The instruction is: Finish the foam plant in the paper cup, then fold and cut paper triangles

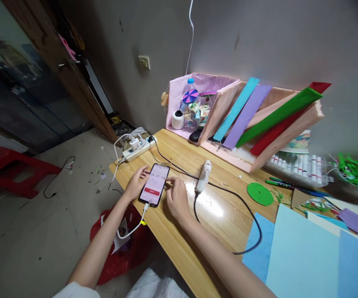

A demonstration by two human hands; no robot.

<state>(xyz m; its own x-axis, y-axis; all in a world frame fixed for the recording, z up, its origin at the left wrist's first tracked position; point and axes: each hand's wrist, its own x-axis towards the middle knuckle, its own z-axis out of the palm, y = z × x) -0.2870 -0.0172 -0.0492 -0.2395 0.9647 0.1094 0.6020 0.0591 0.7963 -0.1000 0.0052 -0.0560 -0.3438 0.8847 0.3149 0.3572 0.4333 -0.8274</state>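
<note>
A black-framed smartphone (154,186) lies face up near the table's left edge, its lit screen showing a running-time figure and a red button. A white charging cable (144,213) is plugged into its lower end. My left hand (136,184) rests along the phone's left side, fingers stretched and slightly apart. On the other side, my right hand (177,198) lies with curled fingers, the index fingertip at the phone's right edge; I see nothing inside it. To its right is a white plug and socket (202,180) on a black cord.
A power strip (138,149) sits at the table's back left corner. Behind stands a pink divided organizer (225,153) with coloured strips. Markers (303,167), a green felt disc (260,194) and blue sheets (303,252) lie right. A red stool (17,169) and red bag (119,256) are below.
</note>
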